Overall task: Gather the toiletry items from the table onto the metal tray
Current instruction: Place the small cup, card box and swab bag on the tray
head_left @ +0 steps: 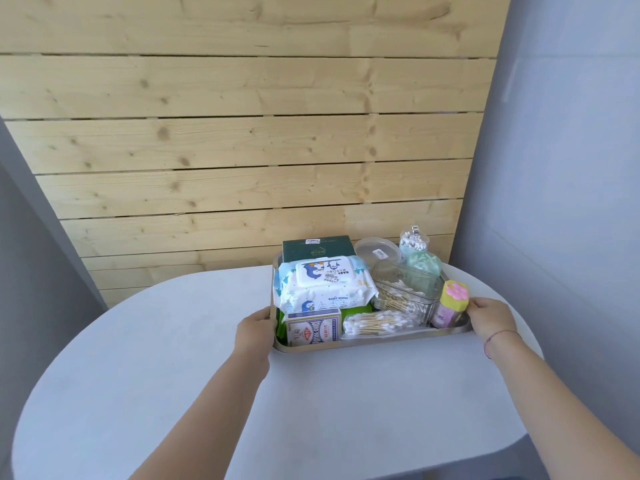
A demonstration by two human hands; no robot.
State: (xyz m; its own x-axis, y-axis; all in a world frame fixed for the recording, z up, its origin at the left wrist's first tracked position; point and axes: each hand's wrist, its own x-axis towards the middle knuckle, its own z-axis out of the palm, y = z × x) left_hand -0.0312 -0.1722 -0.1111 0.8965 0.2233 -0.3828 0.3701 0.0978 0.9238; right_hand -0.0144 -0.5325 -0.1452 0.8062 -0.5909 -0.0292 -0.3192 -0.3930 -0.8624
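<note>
The metal tray [367, 342] sits on the far right part of the table, full of toiletries. A baby wipes pack [323, 284] lies on top at the left, with a dark green box [318, 249] behind it. A blue patterned card box [313, 330] and a bag of cotton swabs [375, 324] lie along the front. A clear container of swabs [403, 289], a round clear lid [377, 252], a swab jar [414, 241] and a yellow-pink bottle [450, 304] fill the right side. My left hand [254, 332] grips the tray's left rim. My right hand [490, 318] grips its right rim.
The white rounded table [207, 393] stretches toward me. A wooden plank wall [242, 133] rises right behind the tray. Grey walls close in on both sides, the right one near the tray's far corner.
</note>
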